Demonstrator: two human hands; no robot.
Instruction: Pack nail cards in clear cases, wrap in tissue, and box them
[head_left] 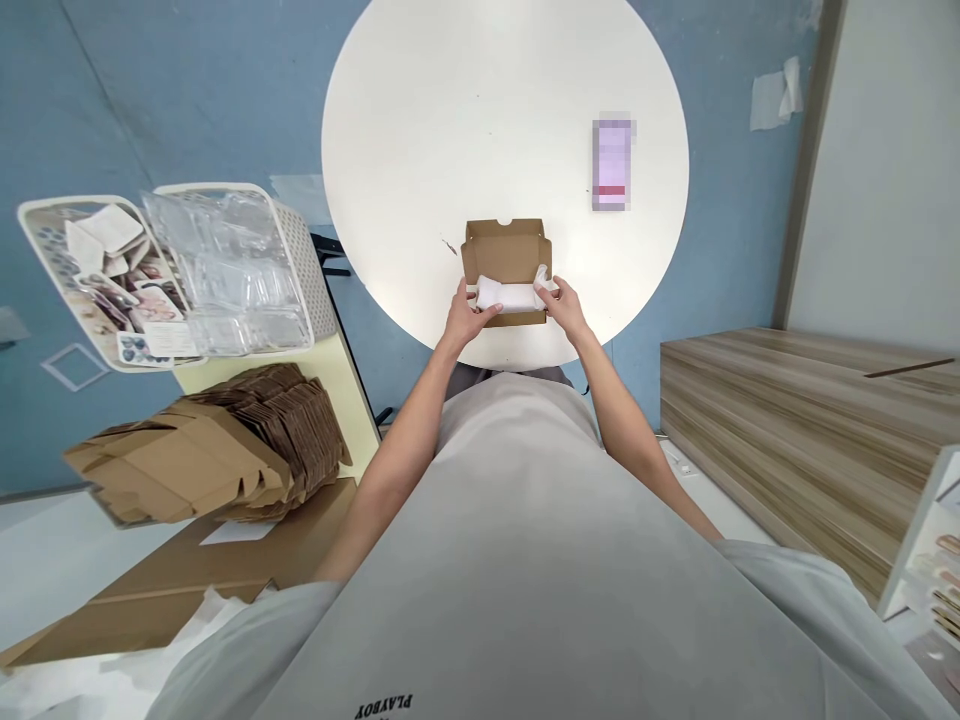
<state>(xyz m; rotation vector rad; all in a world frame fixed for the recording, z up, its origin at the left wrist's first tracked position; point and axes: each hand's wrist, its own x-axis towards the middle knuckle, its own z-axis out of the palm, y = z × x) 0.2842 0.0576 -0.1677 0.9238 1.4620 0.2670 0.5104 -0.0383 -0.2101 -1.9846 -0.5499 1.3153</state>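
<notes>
A small brown cardboard box (504, 248) sits at the near edge of the round white table, its lid raised on the far side. Inside lies a white paper-wrapped bundle (511, 297) that fills most of its width. My left hand (469, 318) grips the box's left side, fingers along the outer wall and thumb reaching over the bundle's near left end. At the right end, my right hand (566, 308) is closed, thumb and fingers on a loose end of the white paper (541, 276) that sticks up. What is wrapped is hidden.
A blurred-out purple item (613, 165) lies on the round table (405, 120). To the left stand a white basket of clear plastic trays (244, 270), another of cards and papers (120, 270), and stacked folded cardboard boxes (217, 440). A wood-grain cabinet (787, 420) stands at right.
</notes>
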